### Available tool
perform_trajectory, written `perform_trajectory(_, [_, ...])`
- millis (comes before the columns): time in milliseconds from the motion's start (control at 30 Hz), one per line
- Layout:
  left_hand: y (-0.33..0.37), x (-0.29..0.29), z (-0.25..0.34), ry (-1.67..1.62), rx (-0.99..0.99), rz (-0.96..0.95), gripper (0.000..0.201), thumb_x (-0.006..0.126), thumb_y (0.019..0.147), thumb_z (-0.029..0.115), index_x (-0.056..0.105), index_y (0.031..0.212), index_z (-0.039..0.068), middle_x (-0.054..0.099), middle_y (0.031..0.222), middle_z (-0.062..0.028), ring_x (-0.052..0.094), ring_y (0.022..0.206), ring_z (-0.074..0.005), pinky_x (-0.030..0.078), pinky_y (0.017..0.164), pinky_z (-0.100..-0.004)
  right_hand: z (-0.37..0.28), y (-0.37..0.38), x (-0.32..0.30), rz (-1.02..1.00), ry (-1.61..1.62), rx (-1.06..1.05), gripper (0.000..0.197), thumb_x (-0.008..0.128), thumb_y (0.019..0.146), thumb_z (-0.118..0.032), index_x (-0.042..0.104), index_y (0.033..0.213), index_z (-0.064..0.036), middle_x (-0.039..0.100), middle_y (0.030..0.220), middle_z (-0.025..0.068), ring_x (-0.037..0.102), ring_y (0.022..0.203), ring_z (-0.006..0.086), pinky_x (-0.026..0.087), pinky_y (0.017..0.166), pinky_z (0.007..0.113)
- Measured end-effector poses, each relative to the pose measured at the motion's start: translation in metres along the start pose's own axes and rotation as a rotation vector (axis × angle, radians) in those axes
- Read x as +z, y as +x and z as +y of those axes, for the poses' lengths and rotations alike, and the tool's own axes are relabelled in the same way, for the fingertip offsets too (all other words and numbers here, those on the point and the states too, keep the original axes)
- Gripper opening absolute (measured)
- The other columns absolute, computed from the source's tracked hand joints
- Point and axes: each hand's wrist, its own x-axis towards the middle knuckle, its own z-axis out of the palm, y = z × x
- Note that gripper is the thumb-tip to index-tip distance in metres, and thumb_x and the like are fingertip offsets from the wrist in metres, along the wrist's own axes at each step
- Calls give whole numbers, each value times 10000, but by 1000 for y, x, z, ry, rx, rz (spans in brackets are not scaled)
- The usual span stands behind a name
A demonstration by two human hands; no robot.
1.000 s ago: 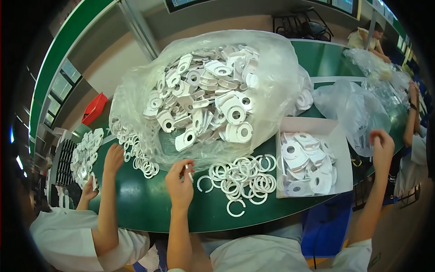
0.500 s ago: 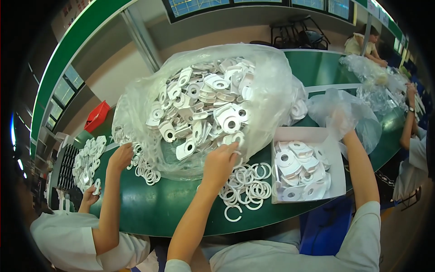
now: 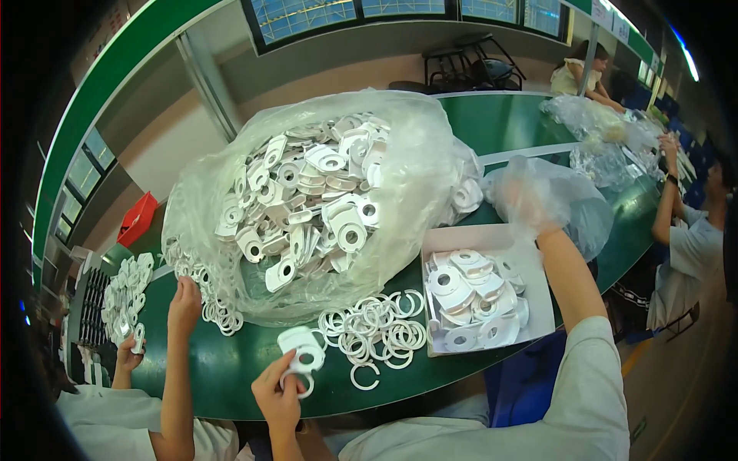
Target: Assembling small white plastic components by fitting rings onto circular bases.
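Observation:
My left hand [image 3: 278, 390] is closed on a flat white plastic part [image 3: 294, 339] with a round hole, held over the near edge of the table. A white ring [image 3: 306, 386] hangs in the same grip, just below the part. My right hand [image 3: 529, 206] is inside or behind a translucent plastic bag [image 3: 582, 217], past the far side of a white box. The film blurs its fingers, so I cannot tell what they hold. Several similar white parts [image 3: 459, 303] fill the white box [image 3: 536, 301]. Loose white split rings [image 3: 382, 323] lie in a heap between my arms.
A big clear bag [image 3: 421, 146] piled with white parts [image 3: 309, 180] stands mid-table. At left, a co-worker's hands [image 3: 184, 306] are near more rings and parts; a red bin [image 3: 138, 219] sits beyond. Other people sit at right, near crumpled plastic bags [image 3: 588, 123] on the green table [image 3: 492, 115].
My left hand has moved from the big bag's near edge down and left, bringing out a white part with a ring. My right hand stays at the translucent bag. The whole view has shifted.

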Motion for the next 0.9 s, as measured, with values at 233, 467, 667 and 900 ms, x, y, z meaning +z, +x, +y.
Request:
perform_trajectory(233, [-41,-32,-24,-274,-354,-134,376,450,769,-125,553,1130,-109,628,863,-131,514,465,-81,385,410,-203,-45,-9,-49,52,4,-45,203,503,870,-160,580,1023,-53,602,991,120,581,922,260,447,789,396])
perform_trajectory(467, [-44,-8,-57,-565,-163,-11,180,601,879,55,614,1000,-77,603,740,-106,421,370,-78,276,325,-189,-17,-88,-136,199,276,-171,199,515,900,-190,630,968,-42,630,818,38,609,726,193,475,632,347])
perform_trajectory(667, [-39,28,-24,-606,-361,39,284,564,873,0,566,1150,-60,586,704,-74,400,361,-54,243,320,-180,-140,-158,-200,283,969,755,174,536,899,-136,620,911,17,618,771,73,565,612,115,418,507,220])
perform_trajectory(900, [-37,60,26,-853,-638,-207,290,511,869,28,527,1136,-84,623,735,-140,530,425,-141,407,344,-242,-252,-192,-192,68,1056,567,169,526,860,-67,634,848,63,629,719,98,568,558,130,450,490,231])
